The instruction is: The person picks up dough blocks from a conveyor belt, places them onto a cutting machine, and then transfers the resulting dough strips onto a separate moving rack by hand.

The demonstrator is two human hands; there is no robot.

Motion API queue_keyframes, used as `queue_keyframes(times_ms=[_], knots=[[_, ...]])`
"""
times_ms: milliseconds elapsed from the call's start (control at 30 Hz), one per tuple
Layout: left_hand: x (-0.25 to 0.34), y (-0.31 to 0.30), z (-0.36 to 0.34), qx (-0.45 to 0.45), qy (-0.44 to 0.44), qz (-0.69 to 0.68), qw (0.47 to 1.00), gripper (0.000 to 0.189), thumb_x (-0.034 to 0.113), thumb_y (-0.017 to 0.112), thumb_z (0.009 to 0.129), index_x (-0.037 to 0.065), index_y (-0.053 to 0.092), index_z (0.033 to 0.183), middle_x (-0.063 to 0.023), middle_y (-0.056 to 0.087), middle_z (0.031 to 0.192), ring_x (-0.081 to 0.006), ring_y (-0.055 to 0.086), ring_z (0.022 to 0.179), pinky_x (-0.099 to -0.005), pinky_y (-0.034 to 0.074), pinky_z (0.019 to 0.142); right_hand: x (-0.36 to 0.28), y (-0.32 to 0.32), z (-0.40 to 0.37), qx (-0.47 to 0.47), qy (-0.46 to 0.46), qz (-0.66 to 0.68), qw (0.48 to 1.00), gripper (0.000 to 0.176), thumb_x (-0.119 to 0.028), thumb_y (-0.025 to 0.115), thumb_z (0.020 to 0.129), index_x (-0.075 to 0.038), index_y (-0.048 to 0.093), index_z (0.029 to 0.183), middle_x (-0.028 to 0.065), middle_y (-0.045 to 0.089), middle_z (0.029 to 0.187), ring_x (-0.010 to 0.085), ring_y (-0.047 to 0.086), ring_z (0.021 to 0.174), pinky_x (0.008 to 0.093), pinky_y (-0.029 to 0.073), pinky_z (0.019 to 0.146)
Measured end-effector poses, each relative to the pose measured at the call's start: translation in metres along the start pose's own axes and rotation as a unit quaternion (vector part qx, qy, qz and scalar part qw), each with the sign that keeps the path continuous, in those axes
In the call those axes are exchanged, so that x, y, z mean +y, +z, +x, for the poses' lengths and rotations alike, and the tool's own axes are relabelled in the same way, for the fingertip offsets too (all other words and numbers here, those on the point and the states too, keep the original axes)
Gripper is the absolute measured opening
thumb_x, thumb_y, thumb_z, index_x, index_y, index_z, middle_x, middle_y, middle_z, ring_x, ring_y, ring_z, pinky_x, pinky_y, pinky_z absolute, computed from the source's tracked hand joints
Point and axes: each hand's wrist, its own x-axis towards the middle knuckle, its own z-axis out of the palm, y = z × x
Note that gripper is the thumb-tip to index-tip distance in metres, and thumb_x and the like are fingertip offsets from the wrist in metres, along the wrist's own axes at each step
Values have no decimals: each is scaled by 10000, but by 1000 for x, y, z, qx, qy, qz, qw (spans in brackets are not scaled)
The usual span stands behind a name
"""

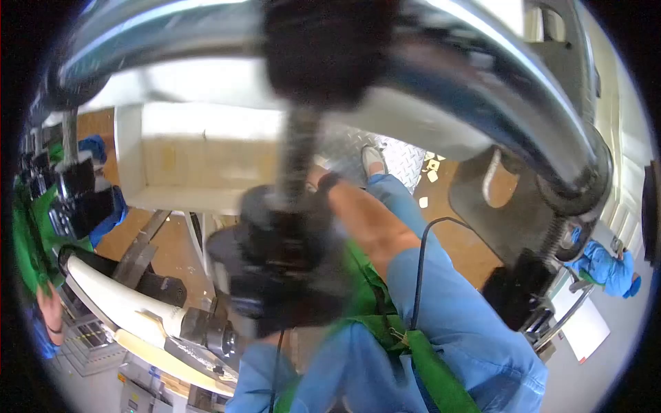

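Note:
A blurred black fitting on a threaded rod point(275, 261) hangs in the middle of the head view and covers much of my arms. My right forearm, with a dark wristband point(329, 181), reaches forward past it. Only a sliver of my right hand point(318, 171) shows beside the rod, near the pale open box point(200, 195); its fingers are hidden. My left forearm point(297, 341) goes behind the black fitting, and the left hand is out of sight. What either hand touches cannot be made out.
A thick shiny curved tube point(482, 96) crosses the top. A white curved part point(124, 296) lies at left. Nearby a co-worker's hand point(49, 306) shows beside a green apron. Another person in blue point(609, 268) is at far right. White scraps point(432, 172) litter the brown floor.

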Motion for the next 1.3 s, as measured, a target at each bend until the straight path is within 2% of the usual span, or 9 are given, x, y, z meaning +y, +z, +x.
queue_keyframes(times_ms=[167,367,633,767,800,833,900,1067,1300], knots=[[-1,10,-63,104,-47,18,993,662,181,651,974,-148,313,1439,-279,532,1371,-303,682,1092,-435,669,771,29,50,-31,93,84,25,992,428,-357,703,980,25,633,1159,180,716,926,178,720,833,371,580,737],[-82,-46,-27,46,-11,-27,999,503,142,597,997,-137,401,1367,-251,573,1329,-302,686,1091,-416,664,805,-71,-12,-77,-91,193,120,970,483,-355,705,1002,-3,571,1303,156,718,1039,208,719,903,374,590,763],[-95,-66,-27,-69,-89,-9,994,488,301,584,1069,-9,480,1431,-168,620,1294,-269,693,1099,-382,606,885,9,66,-55,-52,149,199,967,568,-308,790,975,-13,496,1361,162,703,1154,185,707,948,346,599,739],[-60,-23,-65,89,-142,145,975,701,385,635,1051,-46,381,1541,-213,647,1277,-279,688,1159,-393,576,912,18,58,-92,91,8,8,996,681,-323,726,953,37,495,1483,323,632,1369,470,594,1295,499,473,1111],[-148,-46,-22,144,214,420,870,827,426,660,1024,-95,297,1554,-264,660,1311,-354,683,1155,-439,556,947,23,57,-108,84,17,-45,995,726,-311,729,937,60,456,1498,339,639,1329,479,617,1251,513,505,1068],[-145,-32,-30,52,283,465,837,863,446,679,1003,-106,301,1548,-304,649,1355,-436,667,1157,-484,519,1005,25,51,-117,10,41,-49,998,701,-298,725,940,53,464,1486,350,648,1298,490,635,1216,524,518,1045],[-67,11,-128,20,26,183,983,803,439,681,999,-53,371,1553,-297,671,1327,-426,682,1117,-476,524,998,-51,-55,-190,-30,29,-93,995,492,-274,709,949,60,576,1285,323,713,1137,507,686,1087,555,551,944],[-37,26,-277,33,-20,206,978,733,401,679,1001,19,420,1571,-231,727,1188,-319,717,1010,-427,565,909,38,-7,-226,-271,-104,-206,934,428,-327,665,950,-68,685,1290,264,707,1159,443,682,1112,554,522,963],[-25,-5,-469,90,-21,-53,994,461,209,634,1066,28,554,1483,-107,732,1104,-173,704,911,-320,587,790,-238,-76,-310,-360,-216,-266,868,346,-252,675,936,-9,693,1182,262,747,1079,448,711,1052,527,557,941]])
